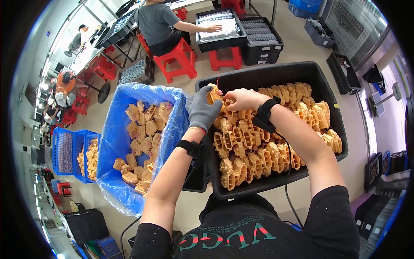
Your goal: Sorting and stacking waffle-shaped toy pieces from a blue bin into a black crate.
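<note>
My left hand point(202, 108), in a grey glove, grips a yellow-orange moulded plastic part point(212, 96) above the far left of a black tub point(267, 71). A thin red strand and a small pinkish-red bit show at the part's top. My right hand point(245, 99), bare, is closed in a pinch just right of that part; whatever sits between its fingertips is hidden. Beneath both hands, rows of similar yellow-orange parts point(267, 157) stand packed in the tub. To the left, a blue crate lined with clear plastic film point(113, 142) holds loose parts point(142, 138) of the same kind.
Further left are blue baskets point(64, 151), one with more yellow parts point(91, 155). Ahead, a person in a grey shirt point(157, 21) sits on a red stool point(176, 60), one hand over a black tray point(222, 42). Black crates point(262, 54) stand beside it. A cable hangs from my right wrist.
</note>
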A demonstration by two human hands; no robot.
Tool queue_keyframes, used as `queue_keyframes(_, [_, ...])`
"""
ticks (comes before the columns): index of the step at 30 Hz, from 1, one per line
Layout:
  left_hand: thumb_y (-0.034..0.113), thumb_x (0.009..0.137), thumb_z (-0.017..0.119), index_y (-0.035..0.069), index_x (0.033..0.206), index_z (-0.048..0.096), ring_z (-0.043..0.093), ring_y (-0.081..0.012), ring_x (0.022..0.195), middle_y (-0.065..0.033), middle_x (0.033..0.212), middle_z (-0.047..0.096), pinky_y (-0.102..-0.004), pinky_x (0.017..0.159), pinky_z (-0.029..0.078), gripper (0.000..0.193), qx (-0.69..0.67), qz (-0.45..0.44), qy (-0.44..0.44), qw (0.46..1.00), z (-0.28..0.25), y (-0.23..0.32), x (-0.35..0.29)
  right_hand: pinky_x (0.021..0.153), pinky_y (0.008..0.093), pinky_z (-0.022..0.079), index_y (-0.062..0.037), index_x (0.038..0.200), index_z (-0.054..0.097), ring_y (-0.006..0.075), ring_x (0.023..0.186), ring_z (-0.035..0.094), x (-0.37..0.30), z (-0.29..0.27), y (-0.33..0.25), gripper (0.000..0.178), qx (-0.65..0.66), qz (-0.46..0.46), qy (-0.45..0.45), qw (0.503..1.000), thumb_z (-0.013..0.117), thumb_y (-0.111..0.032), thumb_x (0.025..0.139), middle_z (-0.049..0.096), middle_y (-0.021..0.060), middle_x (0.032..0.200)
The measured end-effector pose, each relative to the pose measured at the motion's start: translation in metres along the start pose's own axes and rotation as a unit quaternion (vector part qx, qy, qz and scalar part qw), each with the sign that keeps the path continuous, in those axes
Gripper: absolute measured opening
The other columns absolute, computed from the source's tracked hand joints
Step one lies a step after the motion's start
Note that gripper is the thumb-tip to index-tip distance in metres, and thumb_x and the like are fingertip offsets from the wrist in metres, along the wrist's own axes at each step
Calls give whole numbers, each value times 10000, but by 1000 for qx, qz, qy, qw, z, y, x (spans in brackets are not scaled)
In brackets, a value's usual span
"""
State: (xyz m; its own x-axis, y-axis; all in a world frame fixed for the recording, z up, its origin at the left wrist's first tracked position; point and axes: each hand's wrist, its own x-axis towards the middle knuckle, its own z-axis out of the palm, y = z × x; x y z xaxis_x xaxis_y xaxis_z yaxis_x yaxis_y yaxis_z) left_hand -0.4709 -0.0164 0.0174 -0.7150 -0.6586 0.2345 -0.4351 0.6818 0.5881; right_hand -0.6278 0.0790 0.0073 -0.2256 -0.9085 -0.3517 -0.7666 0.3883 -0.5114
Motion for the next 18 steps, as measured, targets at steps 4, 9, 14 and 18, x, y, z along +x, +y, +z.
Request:
queue_keyframes(4, [308,721,657,120,1187,568,541,-345,1032,-164,1042,623,-433,936,376,511,50,36,-10,998,10,3,-1,870,336,483,-66,1215,577,243,1020,617,-7,0,21,429,96,-5,27,995,593,-245,825,643,138,1120])
queue_keyframes(9, [417,714,690,171,1239,569,590,-339,963,-165,995,645,-466,864,413,592,123,172,-67,975,16,6,3,828,354,496,-50,1099,628,237,924,640,-10,5,30,333,244,-61,15,968,565,-209,813,674,134,1007])
queue_keyframes(14, [368,644,725,133,1230,533,408,-345,1240,-171,1306,458,-447,1027,310,660,231,122,-154,953,2,-10,6,913,531,410,-100,1082,643,331,1079,583,10,25,-1,329,113,6,92,989,539,-220,794,650,157,1084])
queue_keyframes(18, [291,685,724,68,1315,430,315,-321,1346,-183,1448,313,-433,1141,170,730,153,100,-276,943,8,-6,14,950,567,363,-81,1071,638,339,1090,574,-8,30,3,280,114,23,141,983,523,-170,831,650,165,1074])
